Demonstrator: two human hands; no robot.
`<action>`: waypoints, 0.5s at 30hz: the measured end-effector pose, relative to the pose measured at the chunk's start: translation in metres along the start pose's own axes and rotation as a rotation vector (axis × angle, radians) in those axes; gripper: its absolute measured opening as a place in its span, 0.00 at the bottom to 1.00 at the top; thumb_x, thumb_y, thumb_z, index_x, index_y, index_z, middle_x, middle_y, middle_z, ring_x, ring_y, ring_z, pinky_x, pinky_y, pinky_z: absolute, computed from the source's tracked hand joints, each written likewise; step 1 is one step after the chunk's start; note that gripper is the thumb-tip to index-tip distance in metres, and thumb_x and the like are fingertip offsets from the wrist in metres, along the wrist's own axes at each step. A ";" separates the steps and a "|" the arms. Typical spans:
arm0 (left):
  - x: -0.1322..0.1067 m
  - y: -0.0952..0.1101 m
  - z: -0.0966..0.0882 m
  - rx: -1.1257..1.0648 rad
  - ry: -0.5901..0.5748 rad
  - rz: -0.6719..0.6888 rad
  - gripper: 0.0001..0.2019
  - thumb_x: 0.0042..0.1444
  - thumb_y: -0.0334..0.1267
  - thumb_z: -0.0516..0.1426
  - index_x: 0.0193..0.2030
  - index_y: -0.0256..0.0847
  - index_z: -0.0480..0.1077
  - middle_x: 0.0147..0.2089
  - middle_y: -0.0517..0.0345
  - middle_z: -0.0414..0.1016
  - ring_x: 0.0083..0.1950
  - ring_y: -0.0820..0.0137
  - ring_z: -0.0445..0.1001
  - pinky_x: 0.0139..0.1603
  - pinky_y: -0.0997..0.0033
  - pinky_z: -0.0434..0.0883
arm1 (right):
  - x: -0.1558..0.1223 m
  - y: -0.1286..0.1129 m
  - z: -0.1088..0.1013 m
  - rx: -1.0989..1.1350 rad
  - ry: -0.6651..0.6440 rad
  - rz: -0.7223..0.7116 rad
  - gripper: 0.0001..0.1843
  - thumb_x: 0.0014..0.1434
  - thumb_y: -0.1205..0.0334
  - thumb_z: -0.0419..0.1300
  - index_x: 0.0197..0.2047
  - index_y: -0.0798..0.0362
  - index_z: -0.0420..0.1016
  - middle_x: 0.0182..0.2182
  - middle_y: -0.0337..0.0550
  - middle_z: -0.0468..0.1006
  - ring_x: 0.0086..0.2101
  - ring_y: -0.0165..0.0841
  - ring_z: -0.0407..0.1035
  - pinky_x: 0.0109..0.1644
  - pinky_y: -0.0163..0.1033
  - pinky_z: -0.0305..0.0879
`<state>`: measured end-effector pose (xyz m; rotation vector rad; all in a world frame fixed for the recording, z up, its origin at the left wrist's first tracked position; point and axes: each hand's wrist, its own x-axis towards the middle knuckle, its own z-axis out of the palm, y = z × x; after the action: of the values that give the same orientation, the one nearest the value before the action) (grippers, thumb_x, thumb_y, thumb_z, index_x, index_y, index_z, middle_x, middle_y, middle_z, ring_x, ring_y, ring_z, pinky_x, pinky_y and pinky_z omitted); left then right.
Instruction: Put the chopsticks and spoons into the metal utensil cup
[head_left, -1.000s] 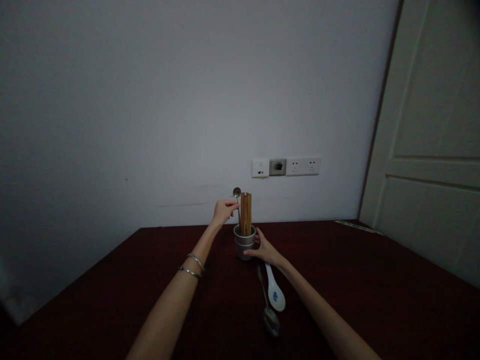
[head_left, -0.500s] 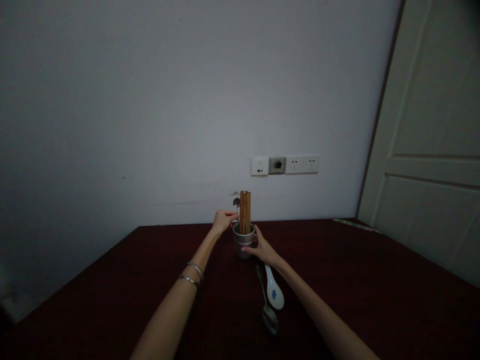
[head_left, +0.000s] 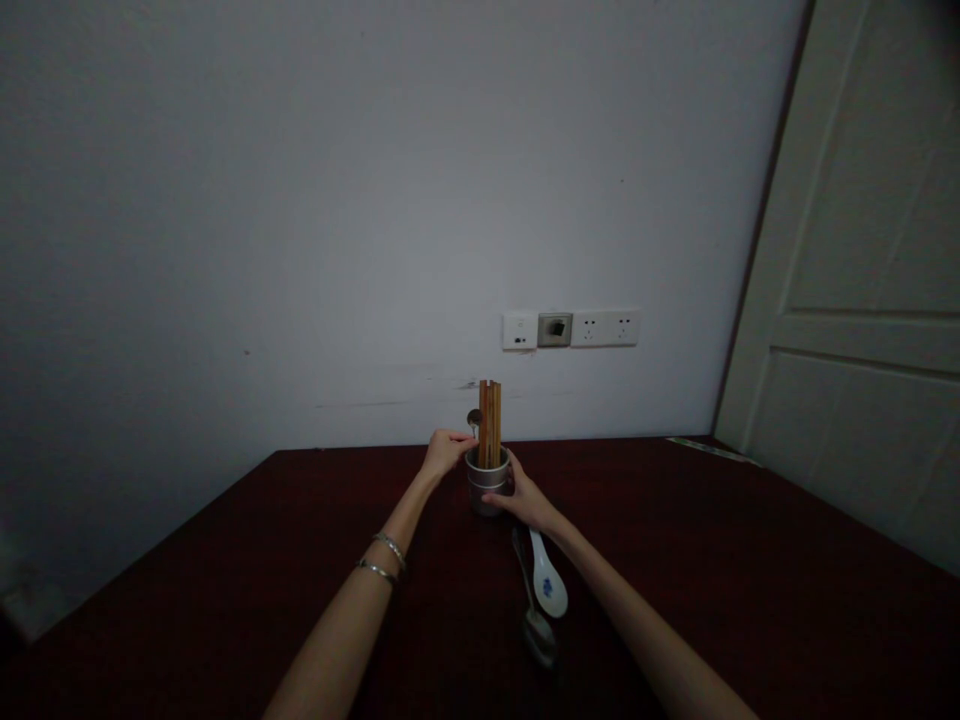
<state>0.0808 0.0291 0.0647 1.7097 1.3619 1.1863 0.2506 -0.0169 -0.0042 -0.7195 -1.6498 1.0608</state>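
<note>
A metal cup (head_left: 486, 492) stands upright on the dark red table, with several wooden chopsticks (head_left: 490, 425) rising out of it. My right hand (head_left: 523, 496) is wrapped round the cup's right side, thumb across its front. At the cup's left rim, my left hand (head_left: 448, 450) pinches the handle of a small metal spoon (head_left: 475, 417). The spoon's round bowl points up beside the chopsticks, and its lower end is hidden by the fingers and the cup.
A white spoon with a blue mark (head_left: 550, 590) lies on the table (head_left: 210, 590) near my right forearm. Beside it lies a larger metal spoon (head_left: 539, 638). Behind the table is a wall with sockets (head_left: 589, 329); a pale door (head_left: 862, 330) stands at the right.
My left hand and the small spoon have come down slightly, so the spoon's bowl sits lower beside the chopsticks. My right hand keeps its hold on the cup.
</note>
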 end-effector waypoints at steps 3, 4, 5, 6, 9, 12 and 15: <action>0.000 -0.003 0.001 0.003 0.016 -0.004 0.17 0.41 0.44 0.60 0.33 0.30 0.75 0.16 0.64 0.65 0.13 0.81 0.53 0.14 0.78 0.49 | 0.000 0.002 0.000 -0.014 0.006 0.001 0.53 0.41 0.59 0.67 0.63 0.50 0.38 0.56 0.52 0.61 0.52 0.39 0.61 0.57 0.48 0.54; 0.000 -0.004 0.001 -0.004 0.017 -0.007 0.17 0.41 0.45 0.61 0.33 0.30 0.75 0.15 0.64 0.65 0.13 0.81 0.53 0.14 0.78 0.49 | 0.001 0.002 0.000 -0.018 0.008 -0.004 0.53 0.41 0.59 0.67 0.63 0.50 0.39 0.56 0.52 0.61 0.53 0.39 0.61 0.57 0.48 0.53; 0.000 -0.004 0.001 -0.012 0.019 -0.012 0.17 0.41 0.45 0.61 0.33 0.30 0.75 0.15 0.64 0.64 0.13 0.81 0.52 0.14 0.78 0.48 | 0.001 0.002 0.000 -0.022 0.011 -0.010 0.53 0.41 0.59 0.67 0.63 0.50 0.39 0.56 0.52 0.61 0.53 0.39 0.60 0.58 0.48 0.53; 0.000 -0.004 0.001 -0.021 0.022 -0.017 0.17 0.40 0.45 0.61 0.32 0.30 0.75 0.14 0.65 0.64 0.13 0.81 0.52 0.14 0.78 0.48 | 0.001 0.002 0.000 -0.024 0.011 -0.014 0.53 0.41 0.59 0.67 0.63 0.50 0.40 0.56 0.52 0.61 0.53 0.39 0.60 0.58 0.48 0.52; 0.000 -0.003 0.002 -0.034 0.026 -0.026 0.17 0.40 0.44 0.62 0.32 0.31 0.75 0.13 0.65 0.63 0.13 0.81 0.52 0.14 0.79 0.48 | 0.001 0.001 0.000 -0.020 0.008 -0.012 0.52 0.41 0.60 0.67 0.63 0.50 0.40 0.56 0.52 0.61 0.53 0.40 0.60 0.57 0.48 0.54; 0.000 -0.003 0.002 -0.022 0.027 -0.025 0.16 0.40 0.44 0.62 0.32 0.31 0.75 0.15 0.64 0.65 0.14 0.81 0.53 0.15 0.79 0.49 | 0.000 0.000 0.000 -0.024 0.007 -0.024 0.52 0.41 0.60 0.67 0.63 0.50 0.40 0.56 0.52 0.62 0.53 0.40 0.60 0.58 0.48 0.53; 0.000 -0.003 0.002 -0.005 0.027 -0.026 0.16 0.41 0.44 0.62 0.32 0.32 0.75 0.15 0.64 0.65 0.14 0.80 0.54 0.14 0.79 0.50 | 0.000 0.001 0.000 -0.027 0.001 -0.034 0.52 0.42 0.60 0.67 0.63 0.50 0.40 0.57 0.51 0.60 0.54 0.39 0.59 0.59 0.47 0.52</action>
<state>0.0814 0.0297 0.0615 1.6733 1.3925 1.2008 0.2508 -0.0160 -0.0047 -0.7073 -1.6730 1.0160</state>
